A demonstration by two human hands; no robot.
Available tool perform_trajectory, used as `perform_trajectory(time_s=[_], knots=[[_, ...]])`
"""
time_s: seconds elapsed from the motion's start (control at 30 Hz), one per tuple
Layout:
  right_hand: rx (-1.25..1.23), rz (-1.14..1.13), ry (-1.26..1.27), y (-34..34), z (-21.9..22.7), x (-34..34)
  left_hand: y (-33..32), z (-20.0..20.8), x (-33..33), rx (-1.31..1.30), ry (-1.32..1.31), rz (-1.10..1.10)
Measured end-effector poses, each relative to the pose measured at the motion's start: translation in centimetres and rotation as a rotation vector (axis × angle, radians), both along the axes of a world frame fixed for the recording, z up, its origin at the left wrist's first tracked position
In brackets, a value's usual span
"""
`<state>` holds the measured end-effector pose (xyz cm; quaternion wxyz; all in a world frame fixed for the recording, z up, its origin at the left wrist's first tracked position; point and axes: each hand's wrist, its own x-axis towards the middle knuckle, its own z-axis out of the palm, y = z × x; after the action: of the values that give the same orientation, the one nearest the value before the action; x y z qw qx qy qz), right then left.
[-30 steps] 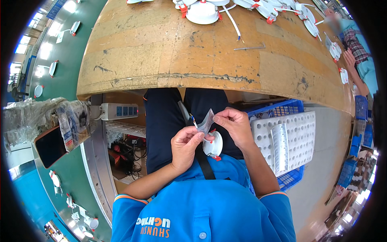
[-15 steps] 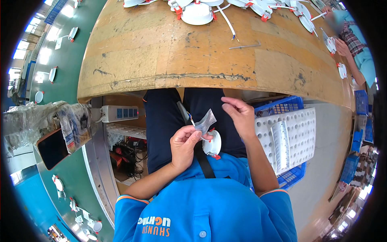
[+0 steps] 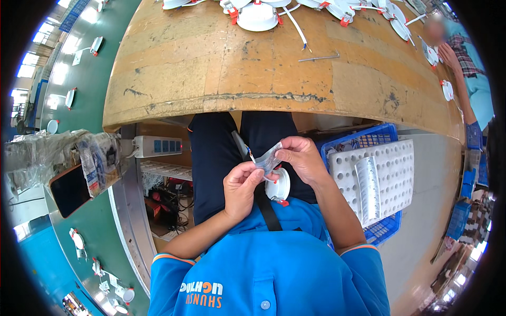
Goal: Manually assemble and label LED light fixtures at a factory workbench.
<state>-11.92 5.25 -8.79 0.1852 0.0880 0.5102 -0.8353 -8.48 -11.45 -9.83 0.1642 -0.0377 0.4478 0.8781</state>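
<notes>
Small silvery packet point(image 3: 267, 158) pinched btwn L grip point(image 3: 240, 187) & R grip point(image 3: 300, 160), white round lamp point(image 3: 278, 185) just below

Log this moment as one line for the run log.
left hand: pinches small silvery packet | right hand: holds packet's other end | round white lamp: on lap beneath hands | blue crate: at person's right
</notes>
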Motion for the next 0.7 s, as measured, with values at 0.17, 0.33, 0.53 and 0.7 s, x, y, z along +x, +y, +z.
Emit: perform_trajectory(time_s=[0.17,0.33,0.53,0.7], knots=[[0.006,-0.029,0.061,0.1,-0.8,-0.1,0.0,0.1,0.0,-0.012,0.007,-0.004],[-0.020,0.018,-0.016,0.2,-0.6,0.1,0.0,0.0,0.0,0.024,-0.035,0.016],[-0.143,0.049,0.025,-0.1,0.3,0.2,0.1,0.5,-0.3,0.026,-0.031,-0.026],[-0.123,0.184,-0.051,-0.1,0.5,-0.1,0.0,0.5,-0.4,0.040,-0.009,-0.069]])
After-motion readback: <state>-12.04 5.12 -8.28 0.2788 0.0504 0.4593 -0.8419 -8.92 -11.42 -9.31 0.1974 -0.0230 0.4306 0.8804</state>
